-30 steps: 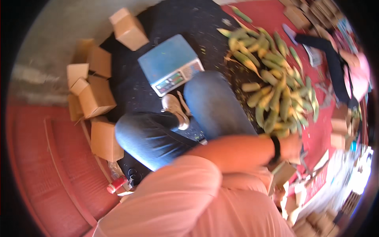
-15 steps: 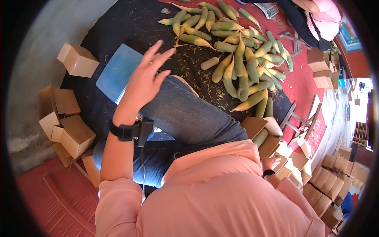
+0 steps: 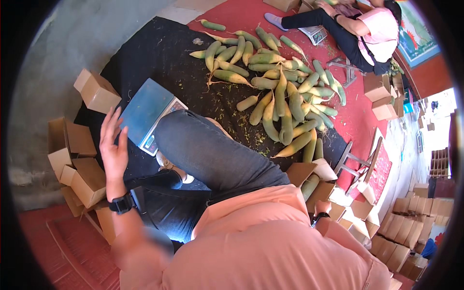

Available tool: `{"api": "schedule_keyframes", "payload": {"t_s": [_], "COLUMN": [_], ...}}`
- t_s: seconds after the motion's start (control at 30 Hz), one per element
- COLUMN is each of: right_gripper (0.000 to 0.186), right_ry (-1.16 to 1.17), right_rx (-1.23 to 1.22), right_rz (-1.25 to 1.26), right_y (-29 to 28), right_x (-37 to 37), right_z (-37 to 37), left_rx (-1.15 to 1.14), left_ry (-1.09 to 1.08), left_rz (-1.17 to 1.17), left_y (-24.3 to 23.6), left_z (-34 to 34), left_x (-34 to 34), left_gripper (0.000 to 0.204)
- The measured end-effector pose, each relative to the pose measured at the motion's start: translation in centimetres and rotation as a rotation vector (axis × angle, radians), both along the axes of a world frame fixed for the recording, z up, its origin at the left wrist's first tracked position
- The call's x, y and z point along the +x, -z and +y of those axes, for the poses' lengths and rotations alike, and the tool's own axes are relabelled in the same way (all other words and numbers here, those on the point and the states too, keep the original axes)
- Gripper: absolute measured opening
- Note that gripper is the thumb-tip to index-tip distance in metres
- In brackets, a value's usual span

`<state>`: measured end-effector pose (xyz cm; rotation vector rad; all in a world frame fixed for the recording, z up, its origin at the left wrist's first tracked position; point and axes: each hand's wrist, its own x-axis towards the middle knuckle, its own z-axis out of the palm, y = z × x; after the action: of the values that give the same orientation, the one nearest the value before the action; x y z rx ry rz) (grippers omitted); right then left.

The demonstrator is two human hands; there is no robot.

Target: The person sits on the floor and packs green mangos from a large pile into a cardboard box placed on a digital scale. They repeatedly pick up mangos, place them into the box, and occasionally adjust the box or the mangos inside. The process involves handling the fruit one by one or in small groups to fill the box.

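Blue-topped weighing scale point(image 3: 146, 113) sits on the black mat just beyond my left hand point(image 3: 114, 150), which is raised with the fingers spread, palm facing me and nothing in it, a black watch point(image 3: 121, 203) on its wrist. Brown cardboard boxes point(image 3: 79, 166) stand stacked just to the left of that hand. Only the wrist of my right hand point(image 3: 323, 209) shows, beside an open box holding a green vegetable, so I cannot tell its grip; the heap of green vegetables point(image 3: 280, 96) lies well beyond it.

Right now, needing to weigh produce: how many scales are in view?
2: a blue scale beside the left hand, a pale scale by the seated co-worker. Others may be hidden.
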<state>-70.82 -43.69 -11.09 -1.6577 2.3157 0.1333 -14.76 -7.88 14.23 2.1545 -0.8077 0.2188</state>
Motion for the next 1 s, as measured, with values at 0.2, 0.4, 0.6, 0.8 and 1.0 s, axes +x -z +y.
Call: {"api": "schedule_keyframes", "payload": {"t_s": [0.2, 0.4, 0.6, 0.8, 1.0], "right_gripper": [0.035, 0.034, 0.054, 0.055, 0.048], "right_ry": [0.009, 0.089, -0.044, -0.827, -1.263], "right_rx": [-0.080, -0.033, -0.093, -0.678, -0.234], "right_rz": [0.034, 0.090, 0.225, -0.228, -0.594], "right_y": [3.3, 1.7, 5.0, -2.4, 0.1], "right_x": [-4.5, -1.8, -6.9, 14.1, 31.6], "right_z": [-3.9, -2.5, -9.9, -10.4, -12.2], "left_rx": [-0.033, 0.020, 0.029, 0.064, 0.304], "left_ry": [-0.052, -0.060, -0.239, -0.630, -0.821], "left_rz": [0.023, -0.066, 0.002, 0.028, 0.496], "left_y": [-0.6, -0.7, 1.3, 1.6, 9.1], "left_z": [2.5, 5.4, 9.8, 18.8, 20.1], "left_x": [0.8, 1.5, 0.2, -7.3, -21.2], "left_gripper": [0.042, 0.041, 0.040, 0.036, 0.033]}}
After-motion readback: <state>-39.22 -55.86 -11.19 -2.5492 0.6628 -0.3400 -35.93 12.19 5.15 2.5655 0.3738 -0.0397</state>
